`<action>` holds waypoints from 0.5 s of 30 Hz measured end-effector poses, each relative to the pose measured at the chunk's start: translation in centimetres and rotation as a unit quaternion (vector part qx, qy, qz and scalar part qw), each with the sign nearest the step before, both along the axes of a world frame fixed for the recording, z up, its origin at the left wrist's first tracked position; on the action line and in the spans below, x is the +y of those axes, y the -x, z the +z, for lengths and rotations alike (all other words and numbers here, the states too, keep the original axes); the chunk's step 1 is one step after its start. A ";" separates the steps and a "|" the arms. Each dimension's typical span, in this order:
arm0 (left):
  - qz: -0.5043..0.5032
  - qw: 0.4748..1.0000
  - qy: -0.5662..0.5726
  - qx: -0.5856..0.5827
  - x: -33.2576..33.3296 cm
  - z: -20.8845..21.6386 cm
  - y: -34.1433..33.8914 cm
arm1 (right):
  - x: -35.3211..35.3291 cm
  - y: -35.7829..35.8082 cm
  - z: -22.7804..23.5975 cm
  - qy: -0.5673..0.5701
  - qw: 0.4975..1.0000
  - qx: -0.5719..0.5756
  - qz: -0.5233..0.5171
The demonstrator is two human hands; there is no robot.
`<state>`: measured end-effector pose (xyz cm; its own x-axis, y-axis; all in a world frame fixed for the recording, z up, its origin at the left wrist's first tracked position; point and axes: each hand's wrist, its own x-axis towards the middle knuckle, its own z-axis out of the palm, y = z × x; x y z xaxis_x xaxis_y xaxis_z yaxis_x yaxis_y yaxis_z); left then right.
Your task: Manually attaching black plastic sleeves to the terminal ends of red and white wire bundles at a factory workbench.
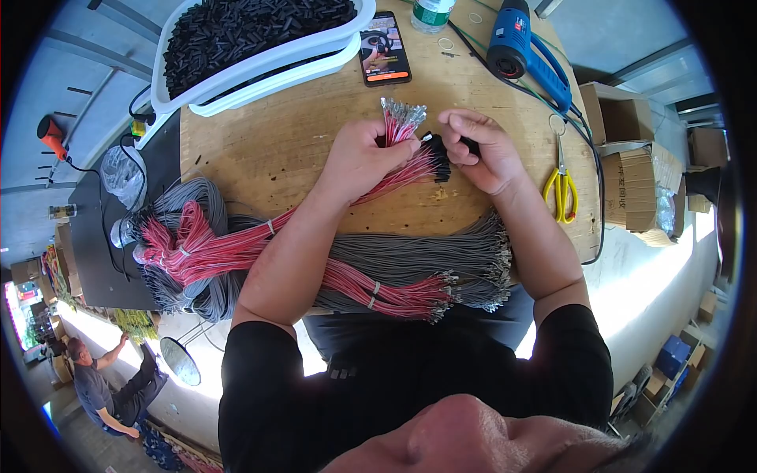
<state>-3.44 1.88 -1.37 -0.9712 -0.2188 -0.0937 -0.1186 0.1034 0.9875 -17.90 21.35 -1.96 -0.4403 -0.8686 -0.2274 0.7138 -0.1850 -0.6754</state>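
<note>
My left hand (367,158) is closed around a bundle of thin red wires (398,126) above the middle of the table. Bare silvery metal terminals stick up past my thumb. On part of the same bundle, black sleeves (438,159) cover the wire ends just right of that hand. My right hand (482,146) is beside them, its fingers curled in. Something black, like short pieces of sleeve, shows in its palm, partly hidden by the fingers. Below my hands, bundles of red wires (386,288) and grey wires (410,252) lie across the table, tied with white bands.
A white tub (169,75) heaped with black sleeves stands at the back left, beside a phone (386,49). Back right are a bottle (432,14) and a blue heat gun (520,47) with its cord. Yellow scissors (561,189) lie at the right edge. Another person sits far left.
</note>
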 end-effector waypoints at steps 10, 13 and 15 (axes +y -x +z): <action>0.041 0.990 -0.127 -0.032 0.3 1.2 -0.1 | -0.7 -1.6 1.6 -0.059 0.996 0.070 -0.008; 0.043 0.990 -0.131 -0.028 0.4 1.2 0.0 | -0.6 -1.6 1.3 -0.055 0.992 0.104 -0.048; 0.045 0.990 -0.132 -0.028 0.4 1.2 0.0 | -0.4 -1.2 0.8 -0.045 0.993 0.101 -0.028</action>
